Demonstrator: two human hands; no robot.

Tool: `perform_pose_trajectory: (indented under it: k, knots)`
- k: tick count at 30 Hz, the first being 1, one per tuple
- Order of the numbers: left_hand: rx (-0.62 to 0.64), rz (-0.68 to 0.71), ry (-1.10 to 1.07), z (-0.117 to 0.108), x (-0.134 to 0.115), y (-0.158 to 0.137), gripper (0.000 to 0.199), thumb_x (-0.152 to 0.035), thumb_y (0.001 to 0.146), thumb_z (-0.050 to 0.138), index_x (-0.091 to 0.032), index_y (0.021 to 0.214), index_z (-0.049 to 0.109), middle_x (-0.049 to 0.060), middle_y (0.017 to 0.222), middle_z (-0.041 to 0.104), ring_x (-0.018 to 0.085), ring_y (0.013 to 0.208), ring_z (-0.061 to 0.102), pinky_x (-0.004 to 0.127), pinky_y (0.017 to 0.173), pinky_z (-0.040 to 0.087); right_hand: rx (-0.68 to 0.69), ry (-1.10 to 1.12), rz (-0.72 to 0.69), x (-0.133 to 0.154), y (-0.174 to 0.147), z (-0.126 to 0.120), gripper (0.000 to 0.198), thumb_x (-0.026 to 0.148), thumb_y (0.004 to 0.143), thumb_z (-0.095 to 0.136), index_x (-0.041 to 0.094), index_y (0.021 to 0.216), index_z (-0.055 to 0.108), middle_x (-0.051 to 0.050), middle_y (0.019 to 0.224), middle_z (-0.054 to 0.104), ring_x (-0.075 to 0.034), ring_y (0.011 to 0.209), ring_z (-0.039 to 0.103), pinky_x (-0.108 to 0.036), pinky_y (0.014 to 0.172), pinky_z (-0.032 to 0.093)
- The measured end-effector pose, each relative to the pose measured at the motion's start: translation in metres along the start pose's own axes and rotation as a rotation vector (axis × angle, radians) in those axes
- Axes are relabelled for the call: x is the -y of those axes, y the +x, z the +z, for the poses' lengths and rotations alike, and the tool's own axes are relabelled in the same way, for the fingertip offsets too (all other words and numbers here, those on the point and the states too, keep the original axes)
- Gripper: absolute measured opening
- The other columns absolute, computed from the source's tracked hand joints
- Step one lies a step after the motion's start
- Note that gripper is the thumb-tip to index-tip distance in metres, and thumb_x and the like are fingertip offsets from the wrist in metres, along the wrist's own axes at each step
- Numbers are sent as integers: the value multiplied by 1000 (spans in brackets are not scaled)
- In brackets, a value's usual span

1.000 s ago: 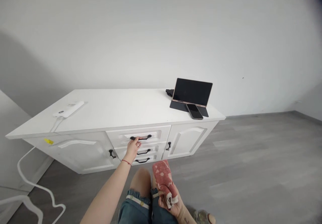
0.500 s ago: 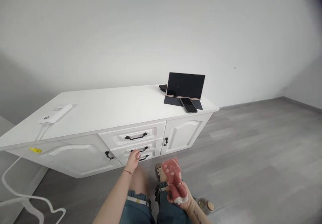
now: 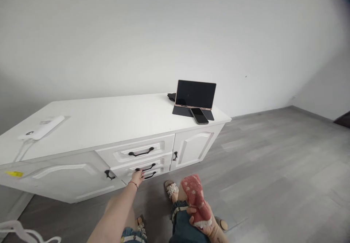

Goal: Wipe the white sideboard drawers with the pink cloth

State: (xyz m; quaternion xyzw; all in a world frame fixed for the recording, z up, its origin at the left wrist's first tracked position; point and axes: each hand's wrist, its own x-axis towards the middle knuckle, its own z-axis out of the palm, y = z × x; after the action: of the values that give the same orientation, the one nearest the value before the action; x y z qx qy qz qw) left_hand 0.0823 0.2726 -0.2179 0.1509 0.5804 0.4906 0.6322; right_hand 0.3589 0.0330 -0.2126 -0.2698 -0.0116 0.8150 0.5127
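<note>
My left hand (image 3: 137, 177), with a thin red bracelet at the wrist, reaches down to the middle drawer of the white cabinet. Its fingers are curled at the left end of that drawer's black handle (image 3: 147, 167). All of the drawers look closed. Low on the right, my right hand (image 3: 205, 221) grips a fuzzy red cloth (image 3: 194, 193) with pale spots and a whitish edge. The cloth is bunched in the fingers, its upper part standing up above my knee.
On the white cabinet (image 3: 109, 121) stand a tablet (image 3: 195, 94) on a dark cover, a phone (image 3: 199, 116) and a dark folded item (image 3: 171, 97). A white power strip (image 3: 42, 128) lies at the left. A jar-like object (image 3: 222, 224) is on the floor by my right hand.
My left hand has moved down and left onto the middle drawer's handle. The view has shifted right, and my legs have moved apart. The red cloth stays in my right hand.
</note>
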Motion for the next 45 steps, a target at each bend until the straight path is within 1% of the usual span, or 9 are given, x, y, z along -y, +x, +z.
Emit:
perform_pose_trajectory:
  k: [2, 5, 10, 15, 19, 28, 33, 39, 45]
  knots:
    - [-119, -137, 44, -3, 7, 4, 32, -31, 90, 61, -17, 119, 60, 10, 121, 63, 23, 102, 63, 44, 85, 56, 8, 138, 25, 4, -5, -1, 40, 51, 57, 82, 26, 86, 69, 5, 79, 66, -9, 65, 49, -22, 61, 46]
    - [-188, -215, 64, -13, 18, 2, 10, -9, 88, 58, -14, 96, 62, 10, 104, 67, 22, 99, 65, 41, 87, 53, -35, 257, 4, 13, -15, -4, 37, 43, 52, 88, 27, 81, 70, 4, 83, 69, -9, 62, 46, -23, 58, 45]
    - [-193, -218, 41, -38, 42, -21, 21, -3, 83, 59, -20, 72, 52, 3, 78, 66, 19, 88, 68, 40, 89, 51, -106, 194, -122, 24, -29, -14, 20, 32, 61, 83, 31, 76, 69, 2, 84, 66, -10, 60, 43, -22, 54, 43]
    - [-199, -184, 15, -56, 69, -48, 20, -6, 80, 63, -20, 71, 52, 0, 74, 65, 16, 76, 66, 35, 80, 51, -106, 144, -163, 26, -37, -23, 23, 28, 64, 82, 28, 82, 69, 0, 96, 67, -7, 62, 43, -20, 57, 41]
    - [-211, -174, 7, -68, 85, -65, 17, -10, 82, 62, -21, 74, 51, 0, 75, 64, 16, 76, 65, 34, 78, 50, -82, 224, -162, 25, -38, -28, 30, 20, 61, 84, 26, 86, 69, 1, 88, 65, -6, 64, 46, -19, 60, 41]
    - [-225, -205, 53, -88, 109, -88, 16, -13, 76, 61, -25, 76, 51, 7, 84, 70, 26, 102, 66, 42, 88, 50, -51, 235, -177, 23, -38, -36, 25, 16, 61, 82, 25, 78, 66, 4, 76, 60, -8, 66, 47, -20, 62, 43]
    - [-236, -207, 99, -99, 123, -96, 16, -14, 73, 60, -26, 79, 52, 8, 85, 72, 28, 107, 66, 42, 90, 50, -36, 193, -171, 20, -37, -32, 33, 9, 57, 80, 26, 82, 67, 4, 74, 58, -7, 66, 47, -18, 63, 43]
    - [-213, -217, 78, -103, 136, -96, 13, -16, 75, 59, -25, 82, 51, 6, 72, 71, 26, 89, 71, 40, 86, 50, -43, 118, -190, 18, -34, -30, 33, 16, 56, 82, 29, 82, 68, 5, 73, 58, -10, 67, 47, -22, 63, 41]
    - [-201, -180, 103, -110, 148, -83, 18, -20, 73, 65, -25, 85, 52, 6, 73, 72, 26, 87, 70, 38, 82, 50, -10, 82, -185, 12, -39, -22, 33, 19, 61, 81, 31, 90, 70, 3, 93, 68, -8, 68, 48, -22, 63, 43]
